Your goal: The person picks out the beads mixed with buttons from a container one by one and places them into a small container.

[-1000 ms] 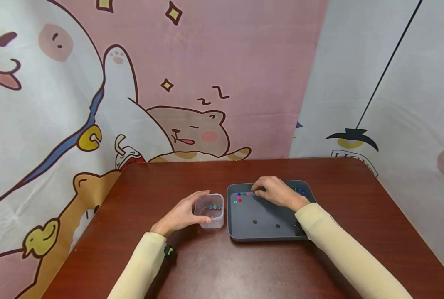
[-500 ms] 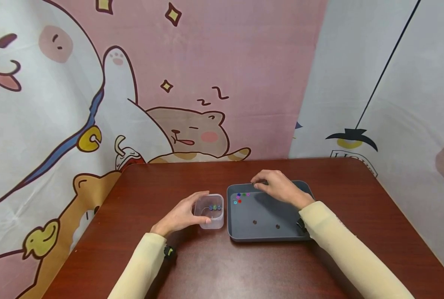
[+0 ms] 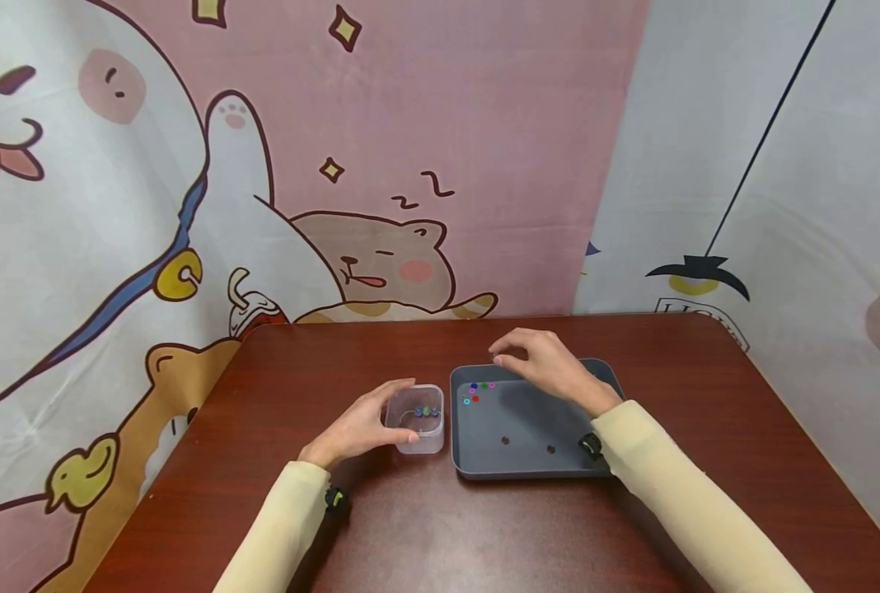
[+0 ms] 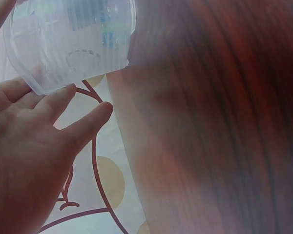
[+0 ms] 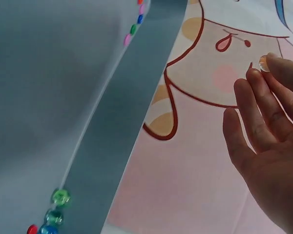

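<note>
Two bare hands, stretched out of pale sleeves [image 3: 273, 527]. With the left hand [image 3: 360, 424], gripping the clear container [image 3: 421, 445], thumb on its near side and fingers on its far side, just as a second ago. With the right hand [image 3: 546, 362], poised above the far edge of the grey tray [image 3: 480, 449], thumb close to the fingertips; a second ago, down inside that tray. Too unclear to tell whether pinching anything. Within the container, a short row of blue and green beads [image 3: 426, 411], unmoved. Just beside it to the right, the tray, with a cluster of tiny coloured rings [image 3: 475, 399] at far left and two small dark pieces [image 3: 505, 441] toward the near side, all unshifted. Beneath, a reddish-brown table [image 3: 381, 543]; beyond its far edge, a cartoon-printed cloth [image 3: 529, 165].
</note>
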`<state>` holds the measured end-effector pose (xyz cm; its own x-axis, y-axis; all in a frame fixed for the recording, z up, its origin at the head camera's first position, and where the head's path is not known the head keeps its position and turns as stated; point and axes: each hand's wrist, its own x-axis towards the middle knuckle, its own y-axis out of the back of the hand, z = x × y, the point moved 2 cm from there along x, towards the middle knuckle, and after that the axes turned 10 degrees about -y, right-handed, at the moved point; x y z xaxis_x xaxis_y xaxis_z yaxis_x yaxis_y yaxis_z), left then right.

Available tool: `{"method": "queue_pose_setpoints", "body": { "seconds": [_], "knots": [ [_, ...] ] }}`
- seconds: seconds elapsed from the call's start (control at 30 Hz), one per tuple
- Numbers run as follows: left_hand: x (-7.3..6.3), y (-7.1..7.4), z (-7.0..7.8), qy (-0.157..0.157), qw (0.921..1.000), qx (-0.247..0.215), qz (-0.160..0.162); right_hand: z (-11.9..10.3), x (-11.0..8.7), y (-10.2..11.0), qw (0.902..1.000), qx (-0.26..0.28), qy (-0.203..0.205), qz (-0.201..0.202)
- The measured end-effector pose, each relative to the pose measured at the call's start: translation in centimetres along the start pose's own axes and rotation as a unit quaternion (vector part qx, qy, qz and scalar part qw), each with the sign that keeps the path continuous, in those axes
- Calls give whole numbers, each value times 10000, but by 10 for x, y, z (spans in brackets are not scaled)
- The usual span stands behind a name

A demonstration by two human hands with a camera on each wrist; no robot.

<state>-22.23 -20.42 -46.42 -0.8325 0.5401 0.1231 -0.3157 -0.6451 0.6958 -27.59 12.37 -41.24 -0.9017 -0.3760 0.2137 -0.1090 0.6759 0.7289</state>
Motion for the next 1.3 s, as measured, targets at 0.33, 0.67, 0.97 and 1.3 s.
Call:
{"method": "queue_pose_setpoints", "body": {
  "seconds": [0.33, 0.67, 0.97, 1.3],
  "knots": [
    [0, 0, 0, -4, 10000, -8, 16, -26, 0, -10, 9992, 359, 178, -12],
    [1, -1, -1, -11, 9999, -125, 25, -44, 2, -26, 9979, 547, 196, -303],
    [0, 0, -2, -122, 9998, -141, 18, -54, 6, -42, 9968, 351, 490, -516],
    [0, 0, -3, -177, 9997, -141, -32, -61, 8, -60, 9932, 43, 847, -797]
  ]
}}
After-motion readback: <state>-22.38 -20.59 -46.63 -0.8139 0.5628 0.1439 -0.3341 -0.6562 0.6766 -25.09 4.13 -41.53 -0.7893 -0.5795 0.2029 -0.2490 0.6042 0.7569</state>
